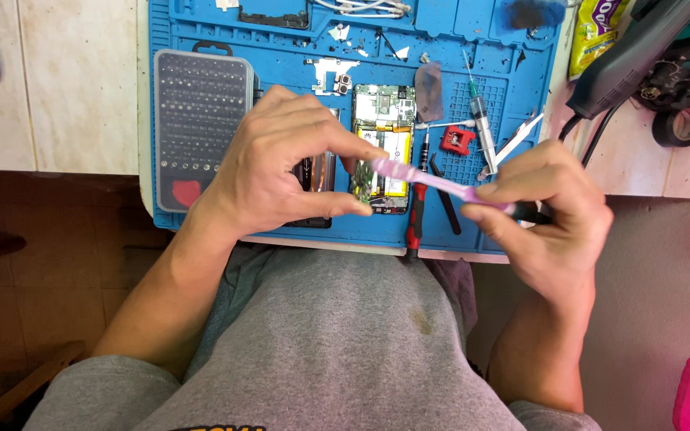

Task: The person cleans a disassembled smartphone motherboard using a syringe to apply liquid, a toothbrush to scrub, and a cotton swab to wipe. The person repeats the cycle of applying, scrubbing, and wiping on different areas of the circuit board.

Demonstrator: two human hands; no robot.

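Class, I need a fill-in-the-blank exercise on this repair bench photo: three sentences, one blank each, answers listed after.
1. The right hand holds a pink ____ by its handle.
2. The opened phone lies on a ____ mat.
3. The left hand pinches the brush's ____ end.

Missing words: toothbrush; blue; bristle

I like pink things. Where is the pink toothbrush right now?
In the head view the pink toothbrush sits mid-frame, held between both hands, above the opened phone on the blue mat.
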